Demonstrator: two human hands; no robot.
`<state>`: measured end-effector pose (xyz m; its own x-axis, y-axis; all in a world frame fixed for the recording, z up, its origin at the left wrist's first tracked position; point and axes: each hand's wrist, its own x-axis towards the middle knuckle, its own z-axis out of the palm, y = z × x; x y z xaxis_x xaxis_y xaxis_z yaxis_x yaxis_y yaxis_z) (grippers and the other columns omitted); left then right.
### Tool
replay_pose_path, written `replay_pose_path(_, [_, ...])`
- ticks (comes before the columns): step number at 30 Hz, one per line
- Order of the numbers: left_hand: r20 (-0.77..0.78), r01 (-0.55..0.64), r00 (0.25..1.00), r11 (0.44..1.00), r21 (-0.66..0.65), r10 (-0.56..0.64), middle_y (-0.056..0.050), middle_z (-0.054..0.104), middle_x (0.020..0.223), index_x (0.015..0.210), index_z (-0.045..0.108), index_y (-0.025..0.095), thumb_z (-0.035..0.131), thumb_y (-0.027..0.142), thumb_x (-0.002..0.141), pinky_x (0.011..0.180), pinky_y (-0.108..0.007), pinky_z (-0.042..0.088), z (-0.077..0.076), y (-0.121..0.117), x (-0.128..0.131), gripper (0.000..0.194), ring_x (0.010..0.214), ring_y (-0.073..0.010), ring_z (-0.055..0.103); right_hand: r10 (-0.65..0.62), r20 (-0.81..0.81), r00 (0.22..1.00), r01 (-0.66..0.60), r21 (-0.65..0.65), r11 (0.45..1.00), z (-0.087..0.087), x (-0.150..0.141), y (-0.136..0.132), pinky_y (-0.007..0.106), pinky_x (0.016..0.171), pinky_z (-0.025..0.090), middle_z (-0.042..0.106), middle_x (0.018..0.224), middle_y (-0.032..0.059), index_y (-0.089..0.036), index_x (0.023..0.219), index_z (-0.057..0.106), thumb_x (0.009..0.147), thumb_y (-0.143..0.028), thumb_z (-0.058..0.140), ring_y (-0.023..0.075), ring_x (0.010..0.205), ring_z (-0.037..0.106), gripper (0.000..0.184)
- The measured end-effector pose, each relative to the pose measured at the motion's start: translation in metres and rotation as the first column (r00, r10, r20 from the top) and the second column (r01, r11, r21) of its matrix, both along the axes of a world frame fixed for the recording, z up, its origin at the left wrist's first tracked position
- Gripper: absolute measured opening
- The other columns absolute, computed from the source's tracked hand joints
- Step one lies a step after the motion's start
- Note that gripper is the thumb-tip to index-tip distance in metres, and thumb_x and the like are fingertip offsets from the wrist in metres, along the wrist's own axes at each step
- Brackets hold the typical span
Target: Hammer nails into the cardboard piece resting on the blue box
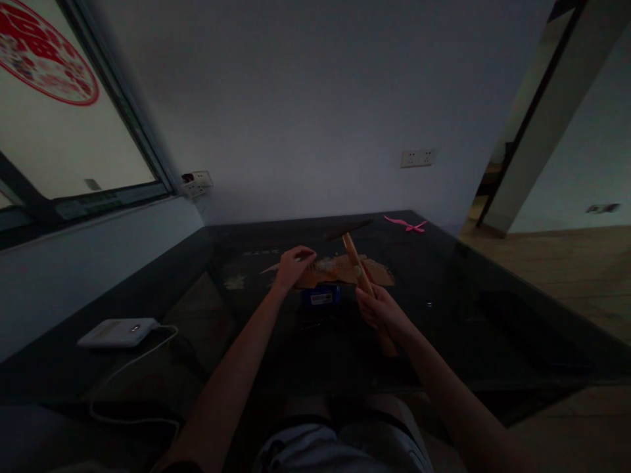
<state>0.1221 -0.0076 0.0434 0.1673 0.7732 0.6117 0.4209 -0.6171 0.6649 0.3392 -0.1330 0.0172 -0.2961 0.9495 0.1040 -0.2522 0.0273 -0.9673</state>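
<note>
the dark worktop [444, 328] carries a ragged piece of cardboard [340, 270], which looks light and easily bent, best steadied flat near an end. my hammer [363, 281] is above and in front of it; i judge it stiff and top-heavy, its wooden handle firm to grip, with more control lower down. the small blue container [321, 293] is at the cardboard's near edge and seems best taken by its sides. my right hand [382, 309] has its fingers wrapped round the handle, forearm slanting in from the right, hammer head tipped away from me. my left hand [294, 265] reaches over the cardboard's left part, fingers bent; i cannot tell whether they pinch anything.
</note>
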Motion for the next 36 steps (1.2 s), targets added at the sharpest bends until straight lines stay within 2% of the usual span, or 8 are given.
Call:
replay_pose_path(3, [-0.01, 0.049, 0.999, 0.995, -0.082, -0.05, -0.004, 0.067, 0.077, 0.078, 0.065, 0.015, 0.061, 0.031, 0.073, 0.071, -0.027, 0.05, -0.01, 0.007, 0.003, 0.018, 0.073, -0.0165, 0.063, -0.011, 0.011, 1.0, 0.011, -0.006, 1.0, 0.0, -0.001, 0.0, 0.012, 0.024, 0.025, 0.034, 0.044, -0.0133, -0.021, 0.072, 0.038, 0.078, -0.046, 0.06, 0.0013, 0.029, 0.025, 0.034])
replay_pose_path(7, [0.0, 0.066, 0.998, 0.993, -0.098, -0.066, -0.004, 0.067, 0.078, 0.08, 0.065, 0.015, 0.061, 0.031, 0.073, 0.071, -0.027, 0.051, -0.017, 0.008, 0.001, 0.018, 0.074, -0.0166, 0.064, -0.02, 0.028, 0.999, 0.02, -0.021, 1.0, -0.001, -0.003, 0.0, 0.012, 0.024, 0.023, 0.035, 0.044, -0.0134, -0.021, 0.072, 0.038, 0.077, -0.047, 0.061, 0.0012, 0.029, 0.025, 0.035])
replay_pose_path(14, [0.049, 0.103, 0.994, 0.989, -0.104, -0.098, -0.004, 0.066, 0.079, 0.081, 0.063, 0.014, 0.06, 0.028, 0.074, 0.073, -0.028, 0.051, -0.017, 0.008, 0.0, 0.016, 0.075, -0.0158, 0.063, -0.011, 0.032, 0.999, 0.011, -0.023, 1.0, -0.005, -0.003, 0.002, 0.012, 0.024, 0.026, 0.035, 0.045, -0.0133, -0.021, 0.072, 0.037, 0.077, -0.047, 0.061, 0.0012, 0.029, 0.026, 0.036])
replay_pose_path(21, [0.028, 0.128, 0.992, 0.987, -0.097, -0.126, -0.005, 0.064, 0.082, 0.081, 0.062, 0.013, 0.059, 0.023, 0.074, 0.074, -0.028, 0.051, -0.018, 0.007, 0.002, 0.013, 0.077, -0.0154, 0.063, -0.007, 0.098, 0.995, 0.007, 0.0, 1.0, -0.007, -0.003, 0.004, 0.012, 0.025, 0.024, 0.034, 0.043, -0.0137, -0.021, 0.07, 0.036, 0.078, -0.049, 0.058, 0.0012, 0.027, 0.027, 0.036])
replay_pose_path(24, [0.027, 0.13, 0.991, 0.987, -0.093, -0.128, -0.005, 0.065, 0.082, 0.081, 0.062, 0.013, 0.06, 0.023, 0.074, 0.075, -0.028, 0.051, -0.022, 0.011, 0.002, 0.013, 0.078, -0.0154, 0.063, 0.051, 0.158, 0.986, -0.052, 0.006, 0.999, 0.007, 0.002, 0.004, 0.013, 0.025, 0.026, 0.036, 0.044, -0.0135, -0.021, 0.073, 0.037, 0.079, -0.047, 0.057, 0.0013, 0.027, 0.028, 0.034])
replay_pose_path(28, [-0.018, 0.113, 0.993, 0.986, -0.124, -0.116, -0.006, 0.067, 0.082, 0.083, 0.063, 0.013, 0.062, 0.025, 0.073, 0.074, -0.028, 0.05, -0.027, 0.015, 0.0, 0.015, 0.078, -0.0163, 0.063, 0.097, 0.308, 0.946, -0.101, -0.005, 0.995, 0.043, 0.01, 0.0, 0.014, 0.025, 0.028, 0.039, 0.046, -0.013, -0.02, 0.075, 0.039, 0.077, -0.043, 0.058, 0.0018, 0.027, 0.031, 0.03])
replay_pose_path(32, [-0.074, 0.073, 0.994, 0.991, -0.117, -0.082, -0.005, 0.068, 0.083, 0.083, 0.065, 0.014, 0.062, 0.027, 0.075, 0.074, -0.027, 0.049, -0.027, 0.013, -0.001, 0.016, 0.081, -0.0168, 0.063, 0.058, 0.464, 0.884, -0.056, -0.017, 0.998, 0.08, 0.012, 0.0, 0.014, 0.027, 0.028, 0.042, 0.049, -0.0118, -0.02, 0.079, 0.041, 0.077, -0.034, 0.055, 0.0021, 0.028, 0.034, 0.021])
replay_pose_path(36, [-0.091, 0.037, 0.995, 0.991, -0.126, -0.048, -0.005, 0.068, 0.081, 0.081, 0.066, 0.014, 0.062, 0.024, 0.074, 0.072, -0.027, 0.048, -0.022, 0.008, 0.0, 0.013, 0.078, -0.0168, 0.063, 0.041, 0.63, 0.776, -0.026, -0.032, 0.999, 0.096, 0.011, 0.004, 0.015, 0.028, 0.028, 0.041, 0.049, -0.0106, -0.019, 0.077, 0.041, 0.077, -0.027, 0.051, 0.0027, 0.03, 0.035, 0.013])
